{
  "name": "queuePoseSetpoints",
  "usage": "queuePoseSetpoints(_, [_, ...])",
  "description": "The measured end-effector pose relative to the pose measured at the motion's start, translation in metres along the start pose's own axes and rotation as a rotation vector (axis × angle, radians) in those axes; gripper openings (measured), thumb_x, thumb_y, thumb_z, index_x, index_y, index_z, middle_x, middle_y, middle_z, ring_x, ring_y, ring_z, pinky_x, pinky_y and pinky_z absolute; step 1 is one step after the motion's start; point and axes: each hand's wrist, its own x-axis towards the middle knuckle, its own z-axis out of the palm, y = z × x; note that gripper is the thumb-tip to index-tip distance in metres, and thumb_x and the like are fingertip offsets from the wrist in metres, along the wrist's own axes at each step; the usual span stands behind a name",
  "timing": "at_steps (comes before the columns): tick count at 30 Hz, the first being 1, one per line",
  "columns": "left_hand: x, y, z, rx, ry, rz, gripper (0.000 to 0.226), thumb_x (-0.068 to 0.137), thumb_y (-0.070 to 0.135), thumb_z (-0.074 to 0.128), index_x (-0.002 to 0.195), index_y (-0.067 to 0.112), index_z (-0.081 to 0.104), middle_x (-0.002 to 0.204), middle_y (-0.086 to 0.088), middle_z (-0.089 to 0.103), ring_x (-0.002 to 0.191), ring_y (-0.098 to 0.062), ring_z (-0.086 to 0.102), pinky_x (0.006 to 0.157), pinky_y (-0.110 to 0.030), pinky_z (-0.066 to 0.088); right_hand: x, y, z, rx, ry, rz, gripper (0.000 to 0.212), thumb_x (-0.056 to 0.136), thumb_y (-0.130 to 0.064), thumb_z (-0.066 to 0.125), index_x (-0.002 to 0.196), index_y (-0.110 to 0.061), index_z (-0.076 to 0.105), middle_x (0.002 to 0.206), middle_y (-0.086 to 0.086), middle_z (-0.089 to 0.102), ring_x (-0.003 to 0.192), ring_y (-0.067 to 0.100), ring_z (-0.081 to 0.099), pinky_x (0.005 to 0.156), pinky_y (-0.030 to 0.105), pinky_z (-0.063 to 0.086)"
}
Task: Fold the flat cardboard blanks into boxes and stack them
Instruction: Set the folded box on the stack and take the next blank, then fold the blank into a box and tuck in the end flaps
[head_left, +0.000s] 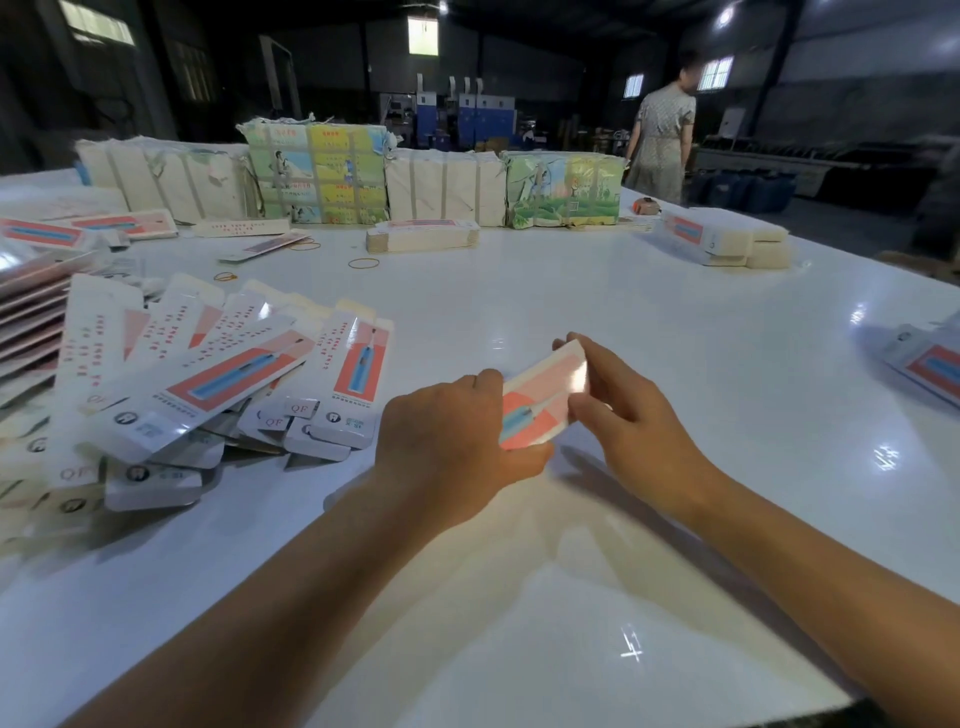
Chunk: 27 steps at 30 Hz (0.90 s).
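A slim white, pink and red carton (540, 397) with a blue toothbrush print sits between my hands above the white table (675, 332). My left hand (452, 441) grips its near end, fingers curled under it. Pinching its far end and right edge is my right hand (618, 400). To the left lies a loose heap of folded cartons of the same print (208, 384), fanned out and overlapping.
Bundles of flat blanks (317, 174) line the table's far edge. A small stack of blanks (421, 236) and rubber bands (363, 263) lie mid-table. More cartons (727, 239) sit far right and more cartons (930, 364) at the right edge. A person (662, 140) stands beyond the table.
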Motion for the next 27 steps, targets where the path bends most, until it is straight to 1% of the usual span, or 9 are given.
queuePoseSetpoints(2, [0.000,-0.003,-0.001,-0.070,-0.003,-0.020,0.062,0.072,0.077,0.045,0.111,0.029,0.048,0.105,0.013,0.063,0.068,-0.008,0.048,0.047,-0.009,0.026,0.002,0.000,-0.003,0.171,-0.049,0.041,0.055,0.095,-0.003,0.050,0.130,-0.044,0.039,0.121,-0.031,0.054,0.115,-0.002,0.054,0.099,0.025,0.046])
queuePoseSetpoints(4, [0.001,-0.006,-0.001,-0.124,-0.009,-0.040,0.062,0.068,0.079,0.037,0.104,0.030,0.046,0.101,0.013,0.063,0.067,-0.008,0.049,0.047,-0.010,0.028,0.004,0.003,-0.005,0.284,-0.009,0.090,0.059,0.093,-0.008,0.054,0.144,-0.030,0.032,0.136,-0.025,0.047,0.122,-0.005,0.048,0.098,0.016,0.045])
queuePoseSetpoints(8, [0.005,-0.009,0.001,-0.160,-0.026,-0.093,0.053,0.070,0.079,0.040,0.092,0.032,0.037,0.086,0.014,0.051,0.066,-0.009,0.050,0.049,-0.013,0.032,0.001,0.002,0.002,0.022,0.199,0.016,0.032,0.093,-0.018,0.057,0.124,-0.023,0.058,0.125,-0.006,0.062,0.110,0.005,0.060,0.081,0.012,0.050])
queuePoseSetpoints(11, [0.006,-0.011,0.001,-0.196,-0.043,-0.104,0.050,0.071,0.077,0.045,0.093,0.032,0.038,0.085,0.016,0.048,0.065,-0.010,0.050,0.049,-0.014,0.033,-0.002,0.000,0.008,0.013,0.184,-0.093,0.026,0.093,-0.013,0.057,0.108,-0.034,0.059,0.109,-0.011,0.066,0.095,0.001,0.064,0.075,0.014,0.051])
queuePoseSetpoints(14, [0.007,-0.019,-0.004,-0.155,-0.028,-0.076,0.050,0.071,0.077,0.049,0.091,0.033,0.037,0.078,0.019,0.046,0.058,-0.006,0.047,0.047,-0.016,0.034,-0.001,0.000,0.003,-0.016,0.108,-0.168,0.029,0.090,-0.020,0.055,0.113,-0.038,0.056,0.118,-0.015,0.062,0.105,0.003,0.060,0.081,0.013,0.046])
queuePoseSetpoints(17, [0.010,-0.029,-0.016,-0.084,0.003,-0.042,0.050,0.071,0.077,0.049,0.089,0.034,0.034,0.068,0.018,0.039,0.055,-0.003,0.043,0.045,-0.018,0.030,0.001,0.003,-0.004,-0.218,0.008,-0.230,0.052,0.089,-0.031,0.052,0.137,-0.034,0.035,0.149,-0.009,0.034,0.133,0.006,0.038,0.100,0.020,0.040])
queuePoseSetpoints(20, [0.009,-0.027,-0.020,0.053,-0.038,0.045,0.053,0.068,0.079,0.047,0.091,0.034,0.029,0.072,0.013,0.042,0.058,-0.008,0.042,0.046,-0.017,0.027,0.001,0.004,-0.003,-0.466,-0.100,-0.445,0.071,0.092,-0.025,0.055,0.147,-0.015,0.012,0.157,0.006,0.009,0.145,0.011,0.011,0.114,0.019,0.019])
queuePoseSetpoints(24, [0.002,-0.025,-0.020,0.084,-0.056,0.133,0.060,0.072,0.075,0.052,0.114,0.032,0.047,0.095,0.013,0.058,0.075,-0.009,0.052,0.057,-0.013,0.034,0.005,0.005,-0.005,-0.746,-0.107,-0.644,0.053,0.085,-0.008,0.062,0.136,-0.002,0.047,0.133,0.021,0.049,0.119,0.034,0.045,0.098,0.044,0.043])
queuePoseSetpoints(27, [0.006,-0.026,-0.007,0.118,0.210,0.314,0.070,0.080,0.065,0.044,0.122,0.011,0.058,0.116,-0.011,0.062,0.099,-0.037,0.058,0.082,-0.049,0.046,0.010,0.007,-0.021,-0.889,-0.003,-0.619,0.050,0.081,-0.016,0.071,0.128,-0.004,0.057,0.116,0.018,0.060,0.097,0.038,0.055,0.080,0.045,0.048])
